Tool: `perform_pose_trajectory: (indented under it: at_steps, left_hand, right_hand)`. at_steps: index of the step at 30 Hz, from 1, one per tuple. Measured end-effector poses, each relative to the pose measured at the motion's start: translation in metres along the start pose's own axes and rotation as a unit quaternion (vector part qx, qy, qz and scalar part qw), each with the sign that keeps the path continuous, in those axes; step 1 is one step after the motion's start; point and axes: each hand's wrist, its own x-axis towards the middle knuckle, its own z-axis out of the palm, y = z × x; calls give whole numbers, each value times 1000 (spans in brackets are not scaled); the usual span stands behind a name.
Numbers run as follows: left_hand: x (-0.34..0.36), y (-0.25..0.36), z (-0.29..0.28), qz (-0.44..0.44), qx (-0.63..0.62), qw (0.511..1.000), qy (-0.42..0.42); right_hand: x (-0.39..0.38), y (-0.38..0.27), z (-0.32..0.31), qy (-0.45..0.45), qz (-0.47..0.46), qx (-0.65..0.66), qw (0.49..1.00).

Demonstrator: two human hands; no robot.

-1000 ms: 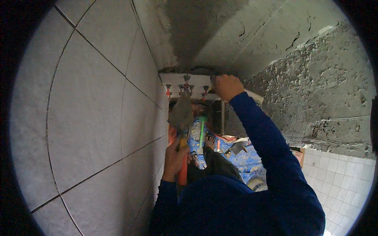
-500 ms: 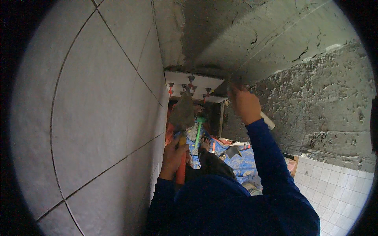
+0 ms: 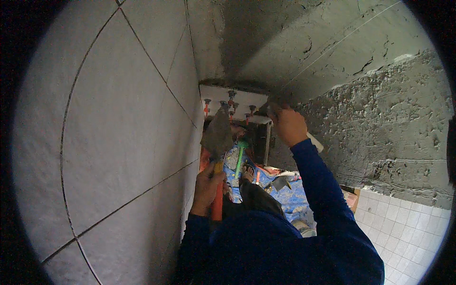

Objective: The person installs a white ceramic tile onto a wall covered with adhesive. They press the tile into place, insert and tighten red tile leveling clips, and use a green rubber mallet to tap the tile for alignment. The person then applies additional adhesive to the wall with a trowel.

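My left hand (image 3: pixel 206 188) is wrapped round the orange-red handle of a trowel (image 3: pixel 218 135). Its broad grey blade points away from me, close to the tiled wall. My right hand (image 3: pixel 290 126) is closed on a tool whose white handle (image 3: pixel 315 142) sticks out behind the wrist. The tool's working end, by the bare cement wall (image 3: pixel 266 57), is dark and hidden, so I cannot tell its kind. Beyond both hands is a pale tile (image 3: pixel 249 98), with several red and dark clips (image 3: pixel 231 95) along its near edge.
Large grey tiles (image 3: pixel 128 123) cover the left wall. A thin string (image 3: pixel 351 34) runs along the rough cement at right. Below, a stained blue sheet (image 3: pixel 295 194) carries a green mallet (image 3: pixel 240 160) and a flat dark-bladed tool (image 3: pixel 281 183). Small white tiles (image 3: pixel 403 223) are lower right.
My right hand has shifted slightly left with its white-handled tool. The trowel in my left hand has moved very little.
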Motion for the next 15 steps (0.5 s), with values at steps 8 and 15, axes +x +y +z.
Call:
perform_pose_trajectory:
  at_steps: [8,15]
  left_hand:
    - [-4,2,2,6,28,1000,10]
    - [-5,7,3,12,10,1000,13]
  right_hand:
    - [38,-17,-5,-73,-23,-33,997]
    - [32,-18,-55,-87,-23,-103,991]
